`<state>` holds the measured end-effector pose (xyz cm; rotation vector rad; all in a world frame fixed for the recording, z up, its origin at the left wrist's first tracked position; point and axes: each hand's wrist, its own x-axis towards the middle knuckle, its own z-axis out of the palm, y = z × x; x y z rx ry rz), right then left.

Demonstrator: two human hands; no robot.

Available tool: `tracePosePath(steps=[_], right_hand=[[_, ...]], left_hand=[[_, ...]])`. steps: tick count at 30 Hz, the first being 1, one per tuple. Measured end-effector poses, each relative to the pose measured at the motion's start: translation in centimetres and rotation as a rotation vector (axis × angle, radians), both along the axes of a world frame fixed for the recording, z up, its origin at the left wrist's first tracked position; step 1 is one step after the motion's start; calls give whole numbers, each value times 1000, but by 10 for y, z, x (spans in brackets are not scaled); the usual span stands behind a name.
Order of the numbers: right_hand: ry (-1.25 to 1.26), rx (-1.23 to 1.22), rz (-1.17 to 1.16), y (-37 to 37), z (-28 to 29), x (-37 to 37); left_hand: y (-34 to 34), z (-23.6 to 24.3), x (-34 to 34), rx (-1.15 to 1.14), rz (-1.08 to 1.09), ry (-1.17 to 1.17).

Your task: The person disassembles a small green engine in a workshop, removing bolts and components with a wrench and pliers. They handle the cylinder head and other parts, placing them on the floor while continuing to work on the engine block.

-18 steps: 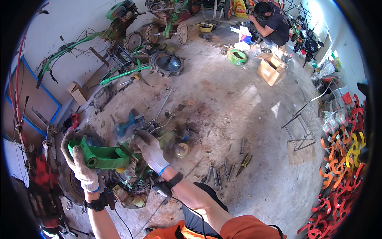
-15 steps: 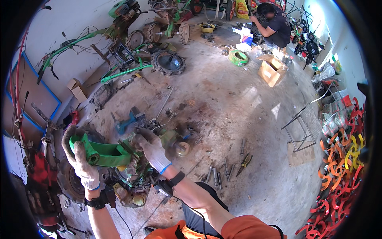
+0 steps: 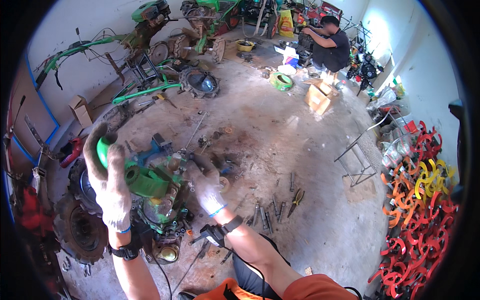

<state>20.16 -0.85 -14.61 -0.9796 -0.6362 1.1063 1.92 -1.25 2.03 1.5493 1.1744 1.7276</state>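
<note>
My gloved left hand (image 3: 110,175) is closed round the upper end of a green metal housing (image 3: 147,182), which is tilted up toward the left. My gloved right hand (image 3: 202,180) is beside the housing's right end, near a small metal cylinder (image 3: 174,162); its fingers are smeared by motion, so its grip is unclear. The housing is over a greasy green gearbox assembly (image 3: 159,212), with treaded wheels (image 3: 80,220) to its left. A blue power tool (image 3: 152,152) lies behind the housing, partly hidden.
Loose sockets or rods and pliers (image 3: 295,202) lie right of the gearbox. A folding metal frame (image 3: 357,162) and piles of coloured curved blades (image 3: 422,235) line the right side. A co-worker (image 3: 330,47) crouches at the back near a cardboard box (image 3: 317,100). Tillers (image 3: 200,20) stand along the back wall.
My left hand has risen, lifting the left end of the green housing. My right hand has shifted a little rightward and blurred. The co-worker appears more upright; the camera view has shifted.
</note>
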Motion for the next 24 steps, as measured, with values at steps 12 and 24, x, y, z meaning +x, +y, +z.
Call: tracePosePath(steps=[12, 24], right_hand=[[-540, 190, -185, -67, 4, -11], [-496, 0, -161, -66, 40, -13]], left_hand=[[-21, -27, -36, 290, -83, 135], [-19, -70, -92, 91, -284, 139]])
